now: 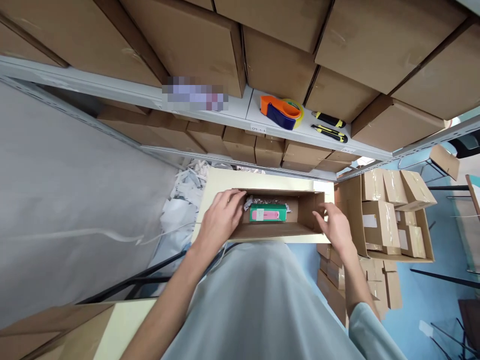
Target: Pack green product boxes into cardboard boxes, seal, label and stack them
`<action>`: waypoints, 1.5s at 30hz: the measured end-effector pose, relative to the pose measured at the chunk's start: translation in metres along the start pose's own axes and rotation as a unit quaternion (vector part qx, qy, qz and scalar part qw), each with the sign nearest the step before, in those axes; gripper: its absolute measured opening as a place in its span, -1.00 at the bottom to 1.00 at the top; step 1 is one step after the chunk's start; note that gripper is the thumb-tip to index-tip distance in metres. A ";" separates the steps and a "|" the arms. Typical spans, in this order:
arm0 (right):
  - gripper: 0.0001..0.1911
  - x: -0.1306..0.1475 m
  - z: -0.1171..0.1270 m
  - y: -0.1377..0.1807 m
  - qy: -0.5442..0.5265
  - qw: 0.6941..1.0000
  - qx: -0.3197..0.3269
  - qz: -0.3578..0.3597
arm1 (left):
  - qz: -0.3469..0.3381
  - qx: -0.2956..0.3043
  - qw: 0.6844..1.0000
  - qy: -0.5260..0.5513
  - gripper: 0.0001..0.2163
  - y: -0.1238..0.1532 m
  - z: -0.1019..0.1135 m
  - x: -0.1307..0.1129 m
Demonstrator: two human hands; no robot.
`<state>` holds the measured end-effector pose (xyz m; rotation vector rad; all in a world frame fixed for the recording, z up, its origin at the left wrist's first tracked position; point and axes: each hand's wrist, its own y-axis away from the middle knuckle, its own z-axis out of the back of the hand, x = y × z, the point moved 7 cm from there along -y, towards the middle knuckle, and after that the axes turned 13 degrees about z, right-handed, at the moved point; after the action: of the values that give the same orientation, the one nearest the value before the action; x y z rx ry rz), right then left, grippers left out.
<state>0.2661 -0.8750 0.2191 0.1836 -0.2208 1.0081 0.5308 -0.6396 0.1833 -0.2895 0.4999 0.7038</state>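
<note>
An open, long cardboard box (275, 230) sits on the pale yellow tabletop in front of me. Inside it, toward the left, lies a small green box (282, 215) with a pink panel and a white label. Crumpled packing material (267, 202) shows behind the green box. My left hand (223, 216) is closed over the left end of the cardboard box, its fingertips at the rim. At the other end, my right hand (335, 224) grips the right wall, fingers curled around the edge.
Above the table runs a grey shelf (240, 107) holding cardboard boxes, an orange tape dispenser (281, 111) and two utility knives (330, 127). Shredded paper (183, 195) is heaped at left. A large carton (350, 210) full of small boxes stands at right.
</note>
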 end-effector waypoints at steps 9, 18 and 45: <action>-0.32 -0.025 -0.017 0.046 -0.109 0.981 -0.030 -0.158 | 0.190 -0.014 0.982 -0.005 -0.71 0.026 -0.001 0.045; -0.58 -0.026 -0.028 0.043 -0.119 0.980 0.007 -0.159 | 0.296 0.027 0.954 -0.042 -0.71 0.056 0.002 0.044; -0.51 0.271 -0.110 0.086 -0.004 0.962 0.047 0.270 | 0.565 -0.212 0.794 0.068 -0.78 0.463 0.096 0.174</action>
<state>0.3433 -0.5817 0.1895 0.2190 -0.2359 1.5626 0.3633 -0.1673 0.1324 -0.4598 0.6347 2.0033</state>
